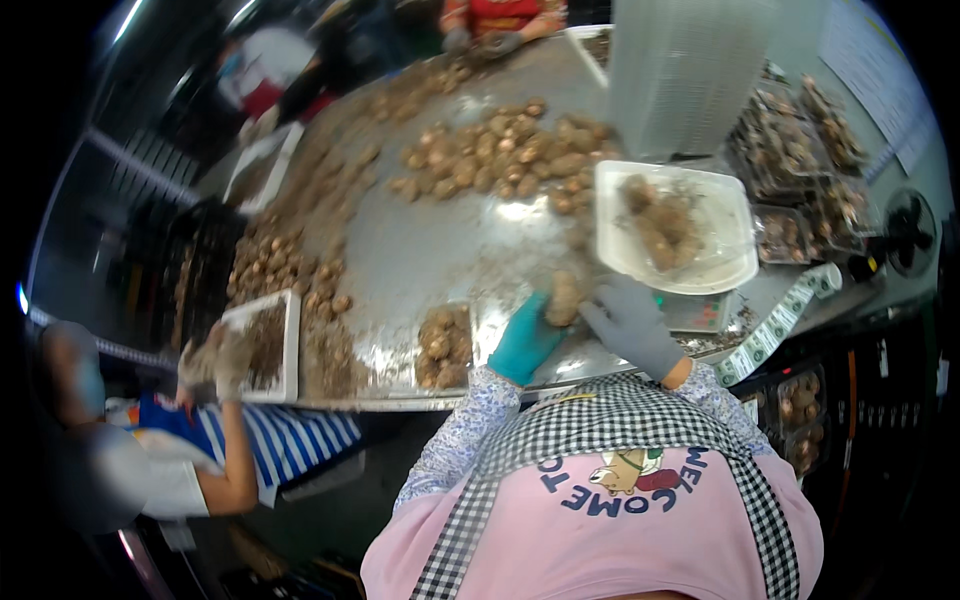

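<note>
Where 2 hands meet — muddy root (565,297), white tray (735,262) beside.

Teal glove on left hand (523,343); grey glove on right hand (632,325). Brown, soil-dusted tuber (565,297) gripped between both. Beyond grip: white tray (735,225), silver-grey table (440,245). Below grip: black-and-white checked apron straps (610,410) over pink bib; floral sleeves.

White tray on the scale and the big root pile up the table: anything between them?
Head view: white tray and root pile nearly meet; only stray roots on wet metal.
</note>
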Demonstrator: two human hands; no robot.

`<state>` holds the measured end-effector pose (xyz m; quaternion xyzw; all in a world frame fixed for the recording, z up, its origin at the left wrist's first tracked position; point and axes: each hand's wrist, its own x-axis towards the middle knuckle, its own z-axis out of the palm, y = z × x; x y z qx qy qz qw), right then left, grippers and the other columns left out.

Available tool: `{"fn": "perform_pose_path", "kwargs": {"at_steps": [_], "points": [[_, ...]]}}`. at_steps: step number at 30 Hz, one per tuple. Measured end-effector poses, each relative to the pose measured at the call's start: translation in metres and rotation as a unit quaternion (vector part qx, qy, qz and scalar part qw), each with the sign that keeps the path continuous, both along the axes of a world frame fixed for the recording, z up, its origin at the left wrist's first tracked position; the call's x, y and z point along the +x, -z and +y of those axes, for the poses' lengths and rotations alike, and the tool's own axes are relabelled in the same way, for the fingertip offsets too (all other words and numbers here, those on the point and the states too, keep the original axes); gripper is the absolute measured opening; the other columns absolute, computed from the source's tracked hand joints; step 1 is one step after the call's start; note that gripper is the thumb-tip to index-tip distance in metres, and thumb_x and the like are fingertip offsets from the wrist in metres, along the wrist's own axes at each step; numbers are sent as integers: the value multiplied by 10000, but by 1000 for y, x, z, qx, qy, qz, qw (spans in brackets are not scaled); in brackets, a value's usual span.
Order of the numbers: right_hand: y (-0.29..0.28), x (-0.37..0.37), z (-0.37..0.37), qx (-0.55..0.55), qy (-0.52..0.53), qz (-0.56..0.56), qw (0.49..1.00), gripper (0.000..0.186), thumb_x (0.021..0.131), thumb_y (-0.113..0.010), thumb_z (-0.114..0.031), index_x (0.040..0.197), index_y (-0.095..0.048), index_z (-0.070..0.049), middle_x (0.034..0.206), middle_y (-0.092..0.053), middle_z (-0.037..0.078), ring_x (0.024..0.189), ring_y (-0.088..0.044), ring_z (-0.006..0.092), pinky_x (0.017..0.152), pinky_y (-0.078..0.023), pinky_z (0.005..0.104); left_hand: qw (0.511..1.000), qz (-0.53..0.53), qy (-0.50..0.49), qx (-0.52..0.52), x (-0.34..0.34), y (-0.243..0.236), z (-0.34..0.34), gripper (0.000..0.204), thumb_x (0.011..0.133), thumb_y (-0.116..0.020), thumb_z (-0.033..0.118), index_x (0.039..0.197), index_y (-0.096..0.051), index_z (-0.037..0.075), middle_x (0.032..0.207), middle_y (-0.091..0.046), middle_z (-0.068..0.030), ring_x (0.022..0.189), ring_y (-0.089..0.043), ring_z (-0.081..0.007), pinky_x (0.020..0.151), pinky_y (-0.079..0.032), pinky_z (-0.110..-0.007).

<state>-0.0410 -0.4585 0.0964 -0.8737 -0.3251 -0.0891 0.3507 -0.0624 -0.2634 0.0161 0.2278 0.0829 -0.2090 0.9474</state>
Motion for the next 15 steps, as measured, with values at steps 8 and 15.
{"fn": "perform_pose_path", "kwargs": {"at_steps": [8, 15], "points": [[16, -11, 22, 75, -42, 133, 987, 291, 870, -539, -76, 1156, -594, -78, 1064, -621, 164, 981, -596, 361, 860, -480, 424, 451, -128, -255, 846, -55, -19, 86, 581, 849, -708, 243, 1317, -472, -6, 1142, -553, -180, 953, -608, -292, 741, -524, -375], [18, 0, 23, 11, -95, 158, 983, 226, 898, -546, -143, 1107, -593, -71, 967, -621, 154, 920, -610, 350, 822, -486, 437, 234, -115, -15, 965, -64, -13, 92, 608, 760, -752, 290, 1228, -522, -22, 1059, -550, -216, 907, -596, -358, 719, -504, -448]]}}
